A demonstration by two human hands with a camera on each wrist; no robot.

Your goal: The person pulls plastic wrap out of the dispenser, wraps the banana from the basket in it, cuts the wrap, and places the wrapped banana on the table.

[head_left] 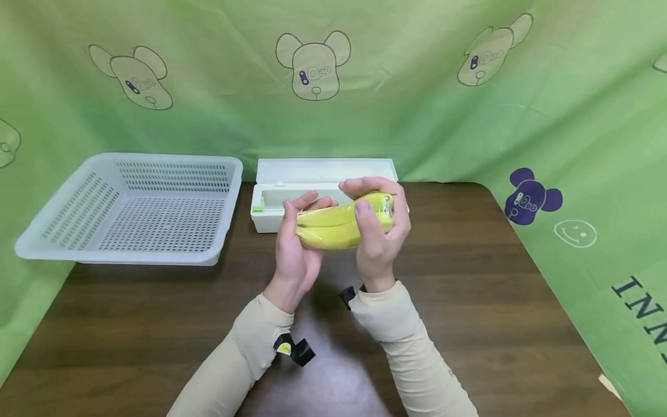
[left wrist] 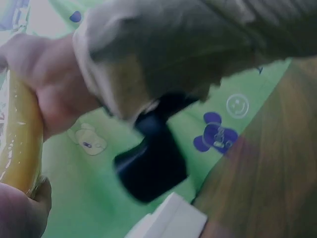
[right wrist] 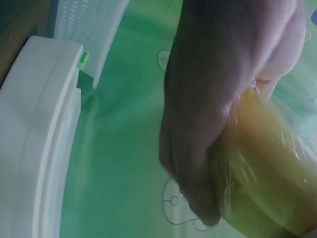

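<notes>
A bunch of yellow bananas (head_left: 333, 226) in clear, shiny plastic wrap is held level above the table between both hands. At the bananas' right end, the right hand (head_left: 383, 237) grips them with the thumb in front and the fingers curled over the far side. The left hand (head_left: 297, 249) holds the tapered left end, thumb raised at the near side and fingers behind. The right wrist view shows creased film over the bananas (right wrist: 262, 168) up close. Behind the hands, a long white box (head_left: 266, 220) stands with its lid (head_left: 325, 169) raised, partly hidden.
A white perforated plastic basket (head_left: 161, 223) stands at the back left of the brown wooden table (head_left: 469, 278). A green curtain (head_left: 224, 116) with printed bear heads hangs behind and along the sides. A small pale object (head_left: 609, 385) lies at the right table edge.
</notes>
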